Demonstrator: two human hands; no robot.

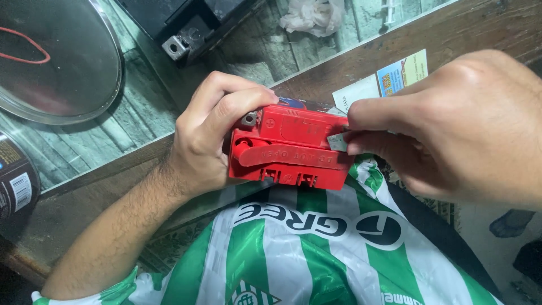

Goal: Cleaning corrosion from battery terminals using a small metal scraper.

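The left hand [206,135] wraps its fingers round the red battery [291,147], held against the striped shirt [293,254]. The right hand [451,127] pinches its metal terminal [337,141], above the wooden table [90,192] edge.

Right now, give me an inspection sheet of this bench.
Surface: wooden counter edge with a glass top behind.
Job's things: red battery, held against the chest.
Clutter: metal dish, can, black box, crumpled rag, leaflet.
Grippers: left hand grips the battery's side; right hand pinches its metal terminal.
Cables: red loop in the dish.
Surroundings: green-and-white striped shirt.
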